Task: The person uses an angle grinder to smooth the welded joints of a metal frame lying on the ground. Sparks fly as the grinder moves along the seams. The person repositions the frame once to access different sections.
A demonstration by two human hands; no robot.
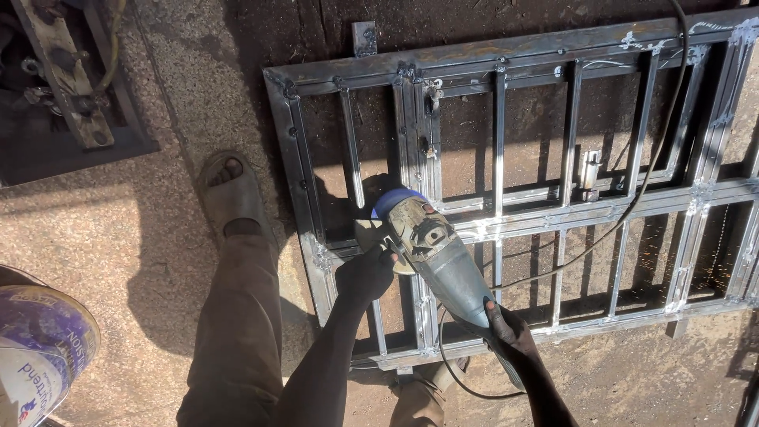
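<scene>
The angle grinder [431, 251] is lying slantwise between the two hands, its long axis running from the rear grip, low and to the person's right, up and leftward to the disc end over the metal window frame [506, 198]; the left hand [364, 275] is closing around the side of the tool just behind the head, fingers wrapped shut so that nothing of the palm is showing; the right hand [506, 332] is gripping the tail of the body, also fully closed, where the black power cable [632, 190] is leaving the tool and trailing away across the frame beyond the right hand. The left hand is the nearer one to the working end; the disc itself is sitting just ahead of its knuckles, over a vertical bar of the frame, though whether it is touching the steel cannot be told. The frame is lying flat on the ground, spreading away ahead of and to the right of both hands; a sandalled foot [229, 194] is standing left of the left hand, just beside the frame's edge; a paint bucket [39, 348] is sitting well off to the left.
</scene>
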